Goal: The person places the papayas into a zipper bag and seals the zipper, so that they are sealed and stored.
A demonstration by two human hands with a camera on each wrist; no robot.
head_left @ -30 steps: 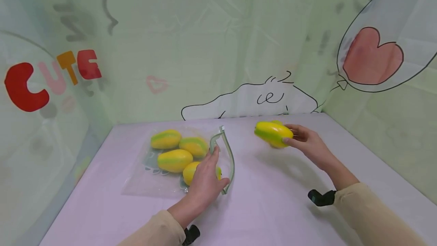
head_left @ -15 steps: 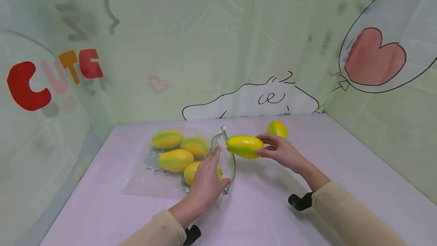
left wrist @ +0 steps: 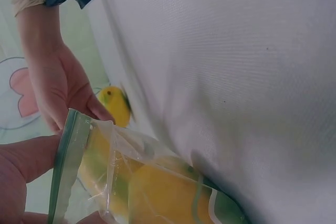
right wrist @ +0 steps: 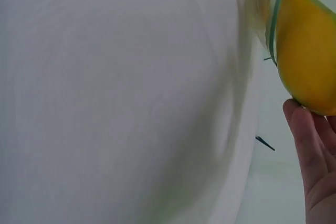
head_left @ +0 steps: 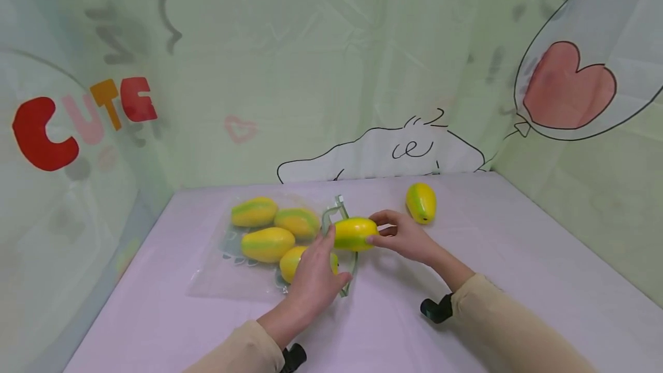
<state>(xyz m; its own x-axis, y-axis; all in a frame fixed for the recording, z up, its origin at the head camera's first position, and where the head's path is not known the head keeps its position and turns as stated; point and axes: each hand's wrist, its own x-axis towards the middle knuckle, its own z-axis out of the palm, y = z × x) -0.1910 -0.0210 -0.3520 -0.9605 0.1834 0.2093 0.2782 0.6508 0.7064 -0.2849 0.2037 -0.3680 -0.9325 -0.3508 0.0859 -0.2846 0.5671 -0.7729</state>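
A clear zip bag [head_left: 223,274] with a green-edged mouth lies on the table, several yellow-green fruits [head_left: 267,244] inside. My left hand [head_left: 312,272] rests over the mouth end, thumb and fingers spread along its edges; the left wrist view has the thumb against the green strip [left wrist: 64,166]. With fingertips and thumb, my right hand [head_left: 406,239] grips another fruit [head_left: 355,233] by its right end, its left end at the bag's mouth, partly behind my left fingers. In the right wrist view this fruit [right wrist: 307,51] is beside the green strip [right wrist: 275,17].
One loose yellow fruit [head_left: 421,203] lies near the table's back edge, beyond my right hand. The pale purple table [head_left: 404,327] is bounded by light green sheets [head_left: 331,73] with drawings at the back and both sides.
My right hand has carried the held fruit left and down to the bag's mouth, revealing the loose fruit behind. My left hand and the fruits in the bag have barely moved.
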